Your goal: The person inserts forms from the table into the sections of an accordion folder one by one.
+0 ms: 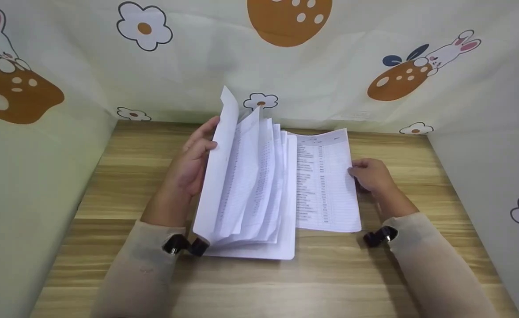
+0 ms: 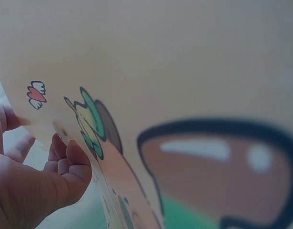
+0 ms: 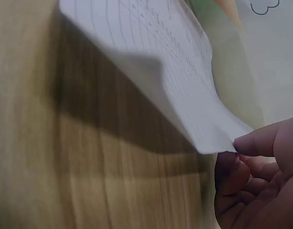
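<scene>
A white notebook [image 1: 291, 212] stands partly open on the table, with several printed pages [image 1: 246, 176] fanned upright inside it. My left hand [image 1: 186, 170] holds its raised front cover [image 1: 210, 190] by the left edge. Cartoon pictures decorate that cover's outer side [image 2: 194, 71] in the left wrist view, where the left thumb and fingers [image 2: 70, 157] curl at its edge. My right hand [image 1: 371, 174] pinches the right edge of a printed sheet [image 1: 334, 185] with lined columns. The sheet's left part is hidden by the notebook. Its corner [image 3: 203, 138] lifts off the table in the right wrist view.
Everything rests on a wood-grain table [image 1: 330, 274]. Pale curtains [image 1: 206, 66] printed with flowers, rabbits and orange shapes enclose its back and sides. A small dark camera is strapped at each wrist, the right one [image 1: 379, 237] close above the tabletop.
</scene>
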Action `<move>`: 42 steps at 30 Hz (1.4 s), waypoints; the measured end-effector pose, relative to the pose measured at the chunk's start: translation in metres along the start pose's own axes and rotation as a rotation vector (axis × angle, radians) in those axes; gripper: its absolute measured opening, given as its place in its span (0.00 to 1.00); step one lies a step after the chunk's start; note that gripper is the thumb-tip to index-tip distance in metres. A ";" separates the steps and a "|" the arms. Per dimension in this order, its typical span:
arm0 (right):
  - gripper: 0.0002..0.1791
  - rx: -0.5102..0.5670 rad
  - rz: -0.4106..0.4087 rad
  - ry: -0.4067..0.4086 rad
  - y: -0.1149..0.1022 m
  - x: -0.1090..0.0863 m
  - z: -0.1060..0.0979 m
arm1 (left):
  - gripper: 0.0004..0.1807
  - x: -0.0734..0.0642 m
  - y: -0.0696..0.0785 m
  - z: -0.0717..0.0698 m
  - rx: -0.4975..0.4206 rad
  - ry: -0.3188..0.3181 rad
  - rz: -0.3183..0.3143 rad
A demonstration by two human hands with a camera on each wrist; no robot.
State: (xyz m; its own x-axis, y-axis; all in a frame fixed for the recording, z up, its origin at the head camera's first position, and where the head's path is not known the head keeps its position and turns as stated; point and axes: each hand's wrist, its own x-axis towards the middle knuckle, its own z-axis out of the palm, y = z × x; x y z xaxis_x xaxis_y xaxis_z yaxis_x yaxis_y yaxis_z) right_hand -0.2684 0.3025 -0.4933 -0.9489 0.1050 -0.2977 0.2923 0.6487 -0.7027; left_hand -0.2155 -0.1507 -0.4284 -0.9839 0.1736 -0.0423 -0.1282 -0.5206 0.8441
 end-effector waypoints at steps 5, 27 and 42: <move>0.27 0.041 0.013 -0.023 0.003 -0.005 -0.011 | 0.37 0.002 0.000 0.000 0.005 0.010 -0.009; 0.10 0.571 0.081 -0.125 0.015 -0.041 -0.061 | 0.37 0.001 0.000 0.000 0.001 -0.005 -0.020; 0.04 0.836 0.048 -0.185 0.003 -0.064 -0.086 | 0.37 0.000 0.000 0.001 -0.006 -0.001 -0.021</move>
State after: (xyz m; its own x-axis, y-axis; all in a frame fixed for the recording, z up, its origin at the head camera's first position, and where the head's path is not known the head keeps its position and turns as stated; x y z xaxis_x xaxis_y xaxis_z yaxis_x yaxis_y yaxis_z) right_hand -0.2168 0.3626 -0.4204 -0.9199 -0.0537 -0.3884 0.3921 -0.1298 -0.9107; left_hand -0.2158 -0.1499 -0.4284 -0.9808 0.1857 -0.0591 -0.1494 -0.5219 0.8398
